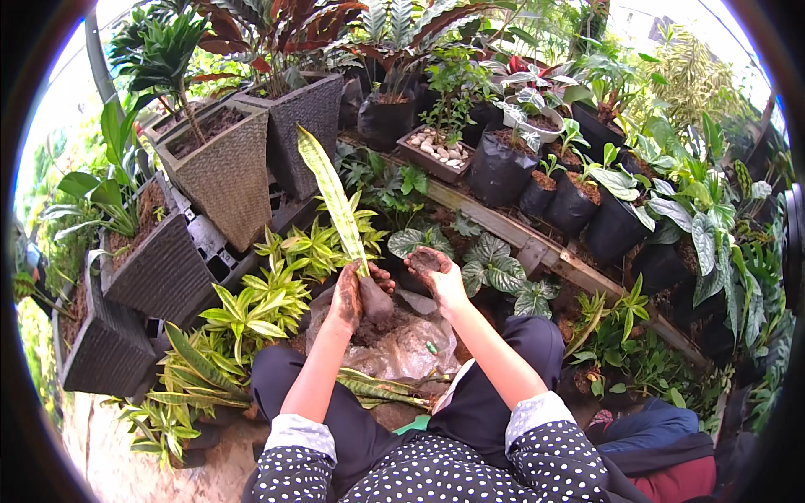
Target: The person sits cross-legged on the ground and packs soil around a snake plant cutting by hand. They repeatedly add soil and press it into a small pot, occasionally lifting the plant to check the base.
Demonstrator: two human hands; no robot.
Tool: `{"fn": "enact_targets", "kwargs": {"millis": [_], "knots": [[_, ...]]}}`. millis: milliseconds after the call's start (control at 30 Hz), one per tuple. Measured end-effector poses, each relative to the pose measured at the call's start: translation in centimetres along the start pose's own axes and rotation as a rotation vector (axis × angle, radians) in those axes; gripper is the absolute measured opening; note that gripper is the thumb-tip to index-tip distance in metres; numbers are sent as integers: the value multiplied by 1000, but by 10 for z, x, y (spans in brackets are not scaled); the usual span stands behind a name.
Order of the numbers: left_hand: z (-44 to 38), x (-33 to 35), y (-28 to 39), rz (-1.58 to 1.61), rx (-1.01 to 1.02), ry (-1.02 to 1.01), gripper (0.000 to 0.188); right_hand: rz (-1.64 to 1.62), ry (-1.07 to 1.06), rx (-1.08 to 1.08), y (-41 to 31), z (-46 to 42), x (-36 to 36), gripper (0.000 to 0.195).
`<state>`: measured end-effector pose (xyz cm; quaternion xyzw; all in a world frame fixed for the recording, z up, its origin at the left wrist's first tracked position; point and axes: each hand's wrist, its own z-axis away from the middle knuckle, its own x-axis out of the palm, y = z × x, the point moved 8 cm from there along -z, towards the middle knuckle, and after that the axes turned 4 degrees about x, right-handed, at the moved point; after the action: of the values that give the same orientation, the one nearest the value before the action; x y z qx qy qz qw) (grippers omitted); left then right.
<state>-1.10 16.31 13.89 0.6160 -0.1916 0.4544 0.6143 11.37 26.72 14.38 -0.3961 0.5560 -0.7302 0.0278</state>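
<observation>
My left hand (347,298), dirty with soil, grips a long, yellow-green snake plant leaf (333,195) near its base. The leaf stands nearly upright, leaning left, and a dark ball of moist soil (376,302) is packed around its lower end. To the right, apart from the leaf, my right hand (443,283) is cupped around a clump of soil (427,259). Below both hands lies a clear plastic sheet (409,355) with loose dark soil (371,336) and a small green piece (431,347) on it. More snake plant leaves (377,386) rest between my legs.
Tall textured planters (217,173) line the left, above low variegated plants (251,314). A wooden beam (503,220) crosses the right, with black plastic plant bags (503,170) behind it. A pebble-filled tray (437,151) sits there. Another person's leg (654,427) is at lower right.
</observation>
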Motion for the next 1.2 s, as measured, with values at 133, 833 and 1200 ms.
{"fn": "enact_targets", "kwargs": {"millis": [133, 833, 1200], "knots": [[-5, 2, -5, 2, -13, -47, 33, 37, 27, 23, -4, 3, -4, 24], [-15, 3, -31, -379, 6, -82, 27, 92, 4, 140, -13, 2, -13, 26], [-16, -4, -34, -598, 143, -76, 24, 559, -100, 292, 14, 5, -14, 26]]}}
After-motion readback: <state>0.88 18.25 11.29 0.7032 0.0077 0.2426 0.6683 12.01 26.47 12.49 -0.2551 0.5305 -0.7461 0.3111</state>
